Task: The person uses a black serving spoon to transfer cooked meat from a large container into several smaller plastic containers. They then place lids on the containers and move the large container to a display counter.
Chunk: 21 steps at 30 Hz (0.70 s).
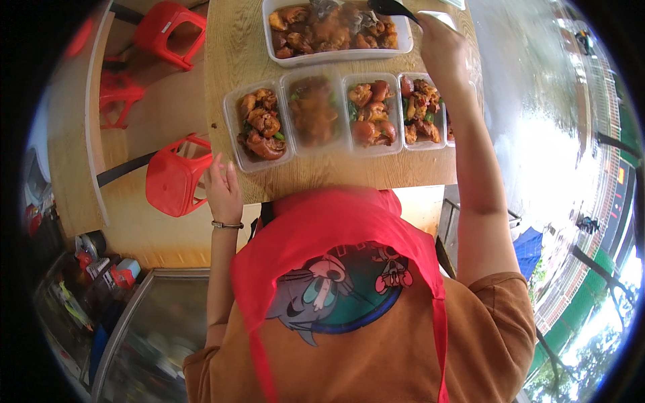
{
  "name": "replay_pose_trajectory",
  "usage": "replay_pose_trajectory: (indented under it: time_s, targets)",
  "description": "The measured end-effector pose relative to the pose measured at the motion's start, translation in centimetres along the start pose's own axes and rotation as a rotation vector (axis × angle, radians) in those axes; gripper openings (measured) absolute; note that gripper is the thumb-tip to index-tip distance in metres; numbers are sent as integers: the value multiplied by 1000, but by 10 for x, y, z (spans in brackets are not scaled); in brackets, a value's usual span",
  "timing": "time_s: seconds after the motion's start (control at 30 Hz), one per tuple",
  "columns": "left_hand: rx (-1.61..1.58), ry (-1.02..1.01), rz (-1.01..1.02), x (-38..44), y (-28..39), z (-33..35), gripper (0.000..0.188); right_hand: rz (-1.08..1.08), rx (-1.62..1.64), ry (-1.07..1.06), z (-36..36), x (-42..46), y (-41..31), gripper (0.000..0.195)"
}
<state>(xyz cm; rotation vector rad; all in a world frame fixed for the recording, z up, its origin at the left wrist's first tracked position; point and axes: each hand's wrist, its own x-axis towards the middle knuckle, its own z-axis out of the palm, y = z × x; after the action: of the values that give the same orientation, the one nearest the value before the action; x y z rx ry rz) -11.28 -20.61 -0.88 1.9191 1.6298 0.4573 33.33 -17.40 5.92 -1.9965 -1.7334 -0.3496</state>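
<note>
My right hand (pixel 444 53) grips the handle of a black spoon (pixel 392 7) at the right end of a large white plastic tub (pixel 347 56). Chunks of braised meat (pixel 330 32) in brown sauce fill the tub. Below it, several clear plastic takeaway boxes stand in a row, holding meat with bits of green vegetable. The second box from the left (pixel 315 113) looks hazy, as if under a fogged lid. My left hand (pixel 224 189) is empty at the table's left edge, fingers slightly apart, near the leftmost box (pixel 244 163). My right forearm partly hides the rightmost box.
The boxes and tub stand on a wood-grain table (pixel 229 55). Red plastic stools (pixel 174 181) are on the left, beside another table (pixel 75 186). A glass-topped case (pixel 156 312) is at lower left. Bright wet pavement (pixel 509 101) borders the right side.
</note>
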Motion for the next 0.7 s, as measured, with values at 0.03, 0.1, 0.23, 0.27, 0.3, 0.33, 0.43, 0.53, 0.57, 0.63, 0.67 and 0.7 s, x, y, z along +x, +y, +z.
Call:
replay_pose_trajectory:
  time_s: [0.03, 0.1, 0.23, 0.27, 0.3, 0.33, 0.43, 0.53, 0.57, 0.63, 0.67, 0.7]
  targets:
    - [-26, -6, -11, 1, 0, 0, 36, -29, 105, 80, -31, -9, -18, 22]
    - [-47, 99, 27, 3, 12, -4, 34, 360, 179, -196, -75, -34, -38, 21]
    - [-51, 170, 225, 2, 40, -7, 28, 172, 343, -285, -108, -94, -44, 25]
    - [-80, 153, 236, -2, 47, -3, 27, 141, 345, -266, -108, -109, -43, 23]
    - [-108, 138, 250, -5, 55, 2, 26, 131, 344, -290, -110, -120, -44, 27]
    - [-135, 123, 262, -8, 62, 7, 25, 124, 259, -386, -115, -127, -47, 32]
    - [-184, 73, 249, -18, 77, 25, 24, 100, 126, -532, -116, -149, -53, 40]
    - [-194, 27, 227, -26, 91, 33, 24, 30, 130, -540, -114, -157, -64, 42]
    - [-186, 17, 221, -29, 95, 35, 24, 49, 129, -555, -116, -157, -66, 41]
    - [-173, 34, 263, -31, 97, 36, 25, 87, 129, -582, -122, -154, -71, 39]
    - [-164, 40, 276, -32, 97, 36, 25, 110, 95, -629, -127, -150, -77, 35]
    - [-159, 45, 292, -31, 97, 36, 25, 115, 97, -623, -126, -152, -80, 33]
